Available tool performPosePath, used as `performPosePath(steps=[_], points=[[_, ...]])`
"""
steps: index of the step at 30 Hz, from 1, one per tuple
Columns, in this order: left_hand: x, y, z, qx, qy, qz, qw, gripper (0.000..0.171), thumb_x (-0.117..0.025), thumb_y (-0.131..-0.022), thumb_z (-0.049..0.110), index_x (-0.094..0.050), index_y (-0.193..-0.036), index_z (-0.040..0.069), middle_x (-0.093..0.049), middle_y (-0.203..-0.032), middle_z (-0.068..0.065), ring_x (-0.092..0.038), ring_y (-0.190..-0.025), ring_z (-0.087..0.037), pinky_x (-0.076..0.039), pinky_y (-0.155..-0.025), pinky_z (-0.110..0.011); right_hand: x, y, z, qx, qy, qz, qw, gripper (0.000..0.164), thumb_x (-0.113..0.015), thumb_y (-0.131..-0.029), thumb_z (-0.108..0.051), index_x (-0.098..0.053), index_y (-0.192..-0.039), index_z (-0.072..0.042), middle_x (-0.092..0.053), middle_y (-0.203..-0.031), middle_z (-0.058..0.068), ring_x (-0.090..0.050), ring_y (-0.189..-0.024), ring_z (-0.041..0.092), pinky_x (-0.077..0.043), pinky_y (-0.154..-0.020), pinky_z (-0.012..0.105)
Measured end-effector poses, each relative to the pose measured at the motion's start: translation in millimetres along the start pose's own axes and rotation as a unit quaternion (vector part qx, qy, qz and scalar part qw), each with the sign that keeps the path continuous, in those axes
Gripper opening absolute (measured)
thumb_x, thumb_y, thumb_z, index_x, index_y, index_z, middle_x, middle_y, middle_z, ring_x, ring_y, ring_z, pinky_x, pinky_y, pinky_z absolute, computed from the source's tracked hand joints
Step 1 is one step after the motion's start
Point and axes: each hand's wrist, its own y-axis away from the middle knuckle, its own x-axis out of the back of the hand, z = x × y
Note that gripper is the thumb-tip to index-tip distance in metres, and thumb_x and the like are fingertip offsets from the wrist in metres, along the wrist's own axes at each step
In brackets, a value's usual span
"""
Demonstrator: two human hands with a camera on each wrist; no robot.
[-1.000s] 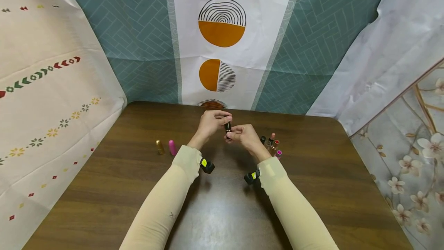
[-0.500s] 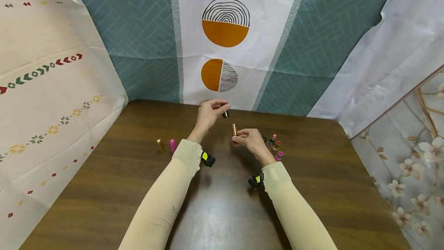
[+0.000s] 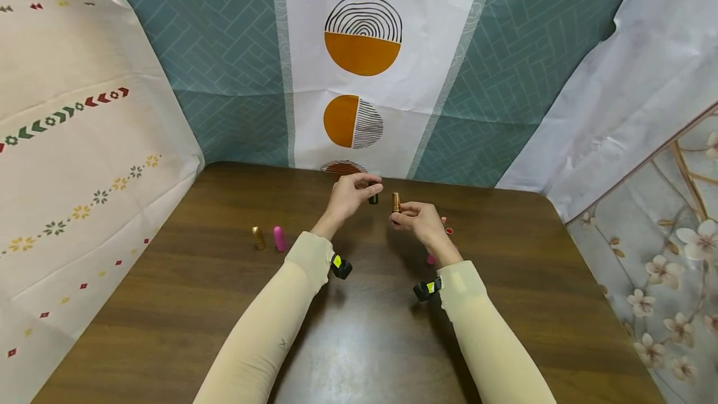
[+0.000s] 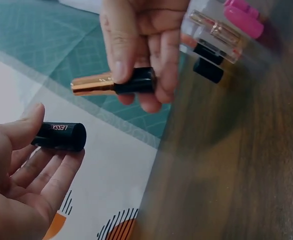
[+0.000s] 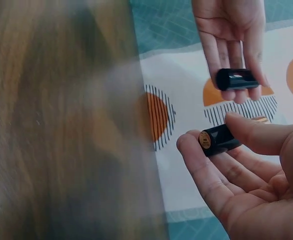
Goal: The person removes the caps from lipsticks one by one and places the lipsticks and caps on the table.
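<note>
My left hand (image 3: 349,197) pinches a black lipstick cap (image 4: 64,136) between thumb and fingers, above the back of the table. To its right, my right hand (image 3: 421,222) holds a lipstick (image 4: 94,84) by its black base, gold tube pointing up. Cap and lipstick are apart, with a small gap between them. In the right wrist view a round gold label shows on the bottom of the lipstick's base (image 5: 219,140). From here I cannot see the lipstick's colour.
On the left of the brown table (image 3: 168,304) stand a gold tube (image 3: 258,237) and a pink tube (image 3: 279,239). Several lipsticks, partly hidden behind my right hand, stand on the right; a clear and gold one (image 4: 216,27) shows in the left wrist view. Patterned cloth hangs behind.
The black cap has come off the lipstick, exposing the gold tube. My right hand has moved right with the lipstick; my left hand rose with the cap, then came lower and right.
</note>
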Motion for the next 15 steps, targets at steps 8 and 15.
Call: performPosePath(steps=[8, 15], points=[[-12.3, -4.7, 0.8, -0.004, -0.025, -0.024, 0.9994, 0.029, -0.076, -0.097, 0.028, -0.078, -0.121, 0.011, -0.077, -0.112, -0.005, -0.07, -0.104, -0.023, -0.055, -0.087, -0.041, 17, -2, -4, 0.008, 0.015, 0.016, 1.0, 0.04, -0.066, -0.102, -0.004, -0.056, -0.136, 0.015, -0.074, -0.115, 0.024, -0.071, -0.109, 0.044, -0.049, -0.105, 0.054], [-20.5, -6.9, 1.8, -0.01, -0.037, -0.034, 0.9987, 0.024, -0.076, -0.098, 0.026, -0.08, -0.118, 0.014, -0.077, -0.111, -0.005, -0.071, -0.1, -0.022, -0.056, -0.08, -0.037, 28, -3, -9, -0.006, 0.017, 0.012, 1.0, 0.043, -0.065, -0.103, -0.006, -0.052, -0.14, 0.013, -0.069, -0.124, 0.028, -0.067, -0.116, 0.046, -0.05, -0.105, 0.052]])
